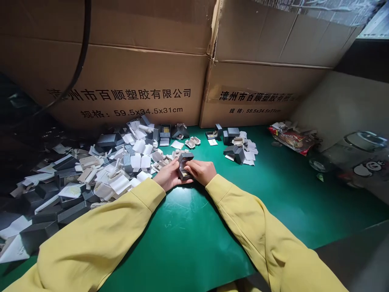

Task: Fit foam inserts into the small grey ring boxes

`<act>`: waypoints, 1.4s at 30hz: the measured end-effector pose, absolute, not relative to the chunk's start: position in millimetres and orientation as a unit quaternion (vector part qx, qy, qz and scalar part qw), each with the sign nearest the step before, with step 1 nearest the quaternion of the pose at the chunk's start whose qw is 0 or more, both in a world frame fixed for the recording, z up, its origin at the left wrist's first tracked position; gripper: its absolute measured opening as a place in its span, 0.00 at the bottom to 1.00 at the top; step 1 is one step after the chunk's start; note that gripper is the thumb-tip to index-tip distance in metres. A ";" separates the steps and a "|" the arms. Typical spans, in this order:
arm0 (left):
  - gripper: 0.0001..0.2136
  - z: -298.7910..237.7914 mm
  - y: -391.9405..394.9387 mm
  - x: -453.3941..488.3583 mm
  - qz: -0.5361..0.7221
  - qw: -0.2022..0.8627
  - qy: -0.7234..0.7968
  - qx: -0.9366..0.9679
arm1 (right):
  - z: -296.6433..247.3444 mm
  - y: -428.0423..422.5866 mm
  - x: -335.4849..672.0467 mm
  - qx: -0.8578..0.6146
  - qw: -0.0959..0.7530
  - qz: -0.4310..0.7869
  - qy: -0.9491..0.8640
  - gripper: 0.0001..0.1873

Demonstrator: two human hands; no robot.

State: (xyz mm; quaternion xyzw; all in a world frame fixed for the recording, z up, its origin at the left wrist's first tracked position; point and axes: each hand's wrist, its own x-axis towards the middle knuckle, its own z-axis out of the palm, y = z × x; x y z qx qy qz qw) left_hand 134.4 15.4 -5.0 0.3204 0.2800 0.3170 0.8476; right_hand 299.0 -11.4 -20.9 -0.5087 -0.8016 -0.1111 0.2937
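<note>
The small open box, between both hands over the table, looks light, stiff and dentable, best held by its sides, as the left hand clasps it; the right hand's fingers bunch at it, pinching what I can't tell.

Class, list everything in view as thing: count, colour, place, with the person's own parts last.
Cartons: two, brown, along the back
Film: count unclear, whitish, top right
Cable: one, black, upper left
Table: one, green, beneath
Loose boxes: many, dark grey, mostly heaped left
Papers: many, white and beige, among loose boxes
Packet: one, mostly red, back right
Container: one, clear, far right
Held box: one, dark grey, at the hands
Left hand: one, bare, holding held box
Right hand: one, bare, fingers at held box
Sleeves: two, yellow, on the arms
</note>
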 end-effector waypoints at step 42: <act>0.13 -6.6 15.5 130.2 0.252 0.890 0.247 0.290 | -38.5 50.0 364.0 -0.721 0.296 -0.129 -0.613 0.16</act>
